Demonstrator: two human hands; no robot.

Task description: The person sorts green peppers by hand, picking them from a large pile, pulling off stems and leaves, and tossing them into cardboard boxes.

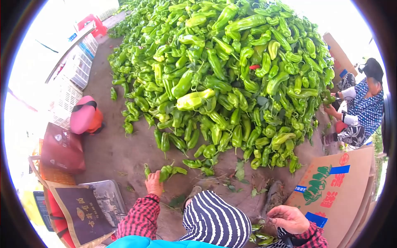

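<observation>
My left hand (154, 184) reaches down to the ground in front of the heap, its fingers closed round green peppers (166, 172). Part of the grip is hidden by the back of the hand. My right hand (290, 219) is above my right knee beside the cardboard box, fingers loosely curved and apart, with nothing visible in them. Several green peppers (262, 237) lie just below and left of it, between my legs and partly covered. Ahead rises a large heap of green peppers (215, 82), with one red pepper (254, 67) among them.
A printed cardboard box (331, 186) stands at the right. Another person (362, 103) sits by the heap's right side. On the left are a dark red bag (63, 148), a printed shopping bag (82, 211), a pink cap (84, 113) and white plastic crates (78, 64). Loose leaves litter the ground.
</observation>
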